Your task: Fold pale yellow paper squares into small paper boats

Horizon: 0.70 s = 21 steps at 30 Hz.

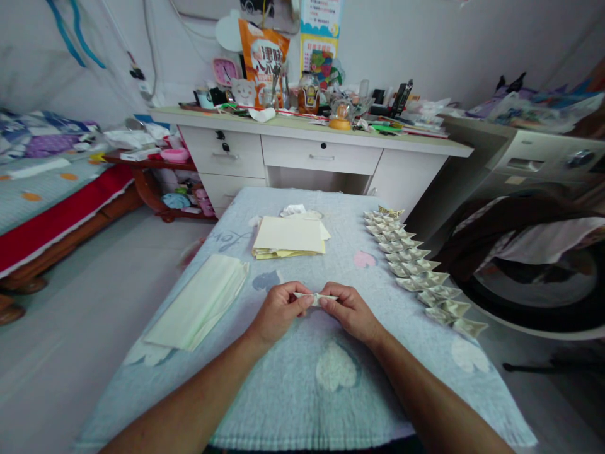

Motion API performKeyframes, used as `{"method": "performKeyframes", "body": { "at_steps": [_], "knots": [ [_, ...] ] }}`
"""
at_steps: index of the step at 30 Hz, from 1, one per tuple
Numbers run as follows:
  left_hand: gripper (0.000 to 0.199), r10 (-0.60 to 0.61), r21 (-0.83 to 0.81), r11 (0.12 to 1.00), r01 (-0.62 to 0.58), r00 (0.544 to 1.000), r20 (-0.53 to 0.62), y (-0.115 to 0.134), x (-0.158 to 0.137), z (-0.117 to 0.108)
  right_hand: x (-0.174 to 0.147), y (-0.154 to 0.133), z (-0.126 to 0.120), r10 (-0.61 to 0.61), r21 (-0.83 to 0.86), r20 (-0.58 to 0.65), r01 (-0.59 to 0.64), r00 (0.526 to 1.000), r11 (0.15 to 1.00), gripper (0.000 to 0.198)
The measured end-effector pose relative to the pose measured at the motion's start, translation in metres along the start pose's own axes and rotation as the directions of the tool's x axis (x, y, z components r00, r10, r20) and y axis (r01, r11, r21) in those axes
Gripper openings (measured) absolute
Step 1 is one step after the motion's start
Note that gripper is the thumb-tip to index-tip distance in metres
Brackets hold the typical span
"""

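Between my two hands is a small piece of folded cream paper (316, 299), held low over the cloth-covered table. My left hand (282, 309) pinches its left end between thumb and fingers. On the other end, my right hand (350, 310) has the same kind of pinch. Part of the paper is hidden by my fingertips. Past my hands lies a stack of cream and yellow paper sheets (289, 234). A pile of long pale green paper (201, 299) rests to the left. Along the right side stand rows of folded paper boats (416, 265).
A light blue patterned cloth (302, 403) covers the table. Crumpled white paper (293, 210) lies behind the stack. Beyond is a white desk (231, 151) crowded with jars and an orange bag (265, 63). A washing machine (543, 157) stands at right, a bed (57, 183) at left.
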<state>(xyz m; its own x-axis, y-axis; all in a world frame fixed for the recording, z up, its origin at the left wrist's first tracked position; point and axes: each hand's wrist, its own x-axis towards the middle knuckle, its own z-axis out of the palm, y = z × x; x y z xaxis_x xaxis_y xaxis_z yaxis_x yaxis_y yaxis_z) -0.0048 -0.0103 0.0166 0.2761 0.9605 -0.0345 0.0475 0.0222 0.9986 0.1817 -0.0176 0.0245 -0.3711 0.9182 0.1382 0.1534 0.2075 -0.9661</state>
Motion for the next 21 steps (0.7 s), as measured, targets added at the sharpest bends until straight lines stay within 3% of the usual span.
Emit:
{"method": "performKeyframes", "body": {
  "at_steps": [4, 10, 17, 21],
  "knots": [
    [0.024, 0.019, 0.026, 0.999, -0.02, 0.999, 0.039, 0.0027, 0.0001, -0.0009, -0.0009, 0.0026, 0.0002, 0.015, -0.035, -0.022, -0.016, 1.0, 0.999, 0.034],
    [0.02, 0.063, 0.075, 0.995, -0.069, 0.995, 0.082, 0.004, -0.0003, 0.0012, -0.0002, 0.0007, 0.001, -0.073, -0.173, -0.006, 0.071, 0.997, 0.982, 0.034],
    [0.02, 0.119, 0.166, 0.978, -0.128, 0.991, 0.059, 0.0033, -0.0002, -0.0014, -0.0005, 0.0013, -0.0005, -0.009, -0.044, -0.001, 0.009, 1.0, 0.999, 0.033],
    [0.02, 0.123, 0.192, 0.973, -0.131, 0.991, 0.051, 0.0048, -0.0003, -0.0009, 0.001, 0.0037, -0.0017, -0.032, -0.094, -0.027, 0.029, 0.999, 0.995, 0.031]
  ]
}}
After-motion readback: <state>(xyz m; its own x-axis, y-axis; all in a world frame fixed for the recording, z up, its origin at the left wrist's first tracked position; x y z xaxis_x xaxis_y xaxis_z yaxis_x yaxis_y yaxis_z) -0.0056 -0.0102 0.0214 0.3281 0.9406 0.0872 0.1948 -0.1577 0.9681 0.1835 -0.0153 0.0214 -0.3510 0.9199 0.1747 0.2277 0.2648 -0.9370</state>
